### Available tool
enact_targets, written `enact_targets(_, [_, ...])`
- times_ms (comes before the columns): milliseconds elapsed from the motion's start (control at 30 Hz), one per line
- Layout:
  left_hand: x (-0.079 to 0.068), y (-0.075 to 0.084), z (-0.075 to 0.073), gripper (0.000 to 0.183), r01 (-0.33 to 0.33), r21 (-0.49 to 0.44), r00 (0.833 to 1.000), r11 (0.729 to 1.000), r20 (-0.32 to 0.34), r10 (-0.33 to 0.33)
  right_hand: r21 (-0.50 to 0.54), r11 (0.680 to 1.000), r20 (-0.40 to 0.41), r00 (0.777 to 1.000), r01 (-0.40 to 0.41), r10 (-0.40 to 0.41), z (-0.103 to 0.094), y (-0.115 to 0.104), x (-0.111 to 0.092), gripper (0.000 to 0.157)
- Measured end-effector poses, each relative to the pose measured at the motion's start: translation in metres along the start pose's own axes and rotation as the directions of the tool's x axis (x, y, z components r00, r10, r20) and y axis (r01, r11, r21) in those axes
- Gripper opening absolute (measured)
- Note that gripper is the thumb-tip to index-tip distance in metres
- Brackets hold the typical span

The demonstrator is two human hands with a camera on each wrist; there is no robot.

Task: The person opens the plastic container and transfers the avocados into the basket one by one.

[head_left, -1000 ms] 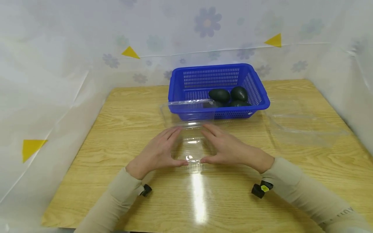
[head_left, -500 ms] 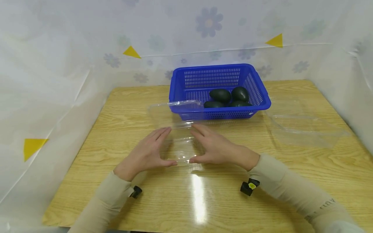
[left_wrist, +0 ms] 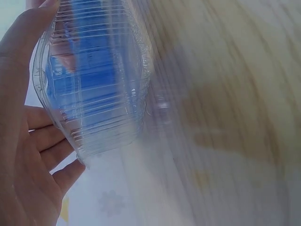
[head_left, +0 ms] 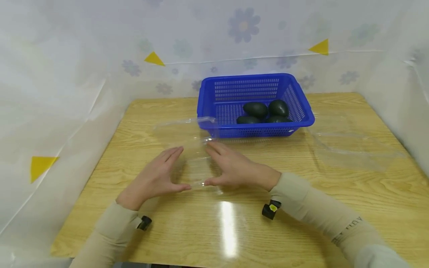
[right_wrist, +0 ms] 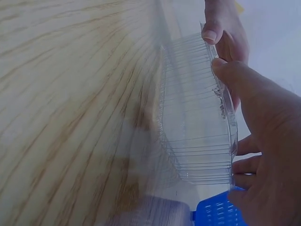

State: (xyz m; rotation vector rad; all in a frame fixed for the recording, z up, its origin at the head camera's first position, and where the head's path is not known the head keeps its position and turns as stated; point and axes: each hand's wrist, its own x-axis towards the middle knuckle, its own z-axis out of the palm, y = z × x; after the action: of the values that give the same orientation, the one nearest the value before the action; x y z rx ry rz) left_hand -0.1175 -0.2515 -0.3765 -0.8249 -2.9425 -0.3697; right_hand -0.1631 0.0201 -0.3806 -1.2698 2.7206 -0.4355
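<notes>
Between my hands is a clear plastic clamshell container (head_left: 196,170), with its lid folded back toward the basket. My left hand (head_left: 152,178) holds its left side by the rim, thumb at the near edge and fingers toward the far edge. On the opposite side my right hand (head_left: 234,167) holds it the same way. In the left wrist view the ribbed wall of the container (left_wrist: 94,99) shows beside the fingers. The right wrist view shows both thumbs at the rim of the container (right_wrist: 195,113). Its base sits at or just above the tabletop; which, I cannot tell.
A blue plastic basket (head_left: 256,132) with several dark green avocados (head_left: 255,110) stands at the back of the wooden table (head_left: 295,238). Another clear clamshell container (head_left: 355,147) lies open on the right. White flowered sheeting (head_left: 207,33) encloses the back and sides.
Both hands have moved left together, carrying the clamshell container along the table. Its raised lid now overlaps less of the basket. The basket, avocados and other container have stayed in place.
</notes>
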Motion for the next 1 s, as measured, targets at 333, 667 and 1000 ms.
enact_targets(333, [-0.014, -0.012, -0.006, 0.117, 0.043, 0.002, 0.999, 0.999, -0.009, -0.043, 0.014, 0.999, 0.004, 0.999, 0.040, -0.040, 0.004, -0.009, 0.022, 0.104])
enact_targets(667, [-0.026, -0.023, -0.009, 0.119, 0.098, -0.001, 0.995, 0.995, -0.014, -0.098, 0.024, 0.998, 0.030, 0.998, 0.061, -0.062, 0.005, -0.016, 0.040, 0.104])
enact_targets(1000, [-0.028, -0.031, -0.010, 0.117, 0.093, 0.018, 0.995, 0.995, -0.046, -0.092, 0.047, 0.997, 0.052, 0.996, 0.068, -0.071, 0.005, -0.012, 0.056, 0.106])
